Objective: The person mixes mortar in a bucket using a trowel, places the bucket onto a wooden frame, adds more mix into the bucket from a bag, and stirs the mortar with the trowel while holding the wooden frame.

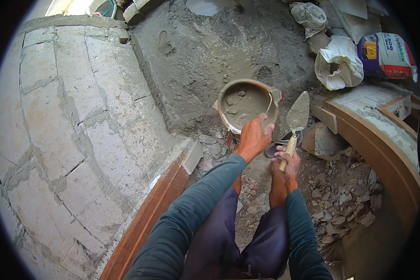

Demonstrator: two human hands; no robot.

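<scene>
A round brown bucket (pixel 243 81) with wet grey mortar (pixel 248 105) and a few lumps in it stands ahead of me on the mortar-covered ground. My left hand (pixel 255 137) is closed at its near right rim, around the bucket's thin pale handle (pixel 269 103). To the right, my right hand (pixel 287 162) grips a pointing trowel by its wooden handle (pixel 289 148). The trowel's mortar-smeared blade (pixel 298 111) points away from me, just right of the bucket. Below the hands, my feet are partly hidden, with a grey sandal (pixel 274 150) showing.
On the left rises a block wall (pixel 98 102), edged by a reddish-brown wooden frame (pixel 144 219). A curved wooden frame (pixel 382 144) bounds the right. Wet mortar (pixel 186 60) spreads ahead; rubble (pixel 340 205) lies lower right. Sacks (pixel 339 65) and a printed bag (pixel 386 55) sit at far right.
</scene>
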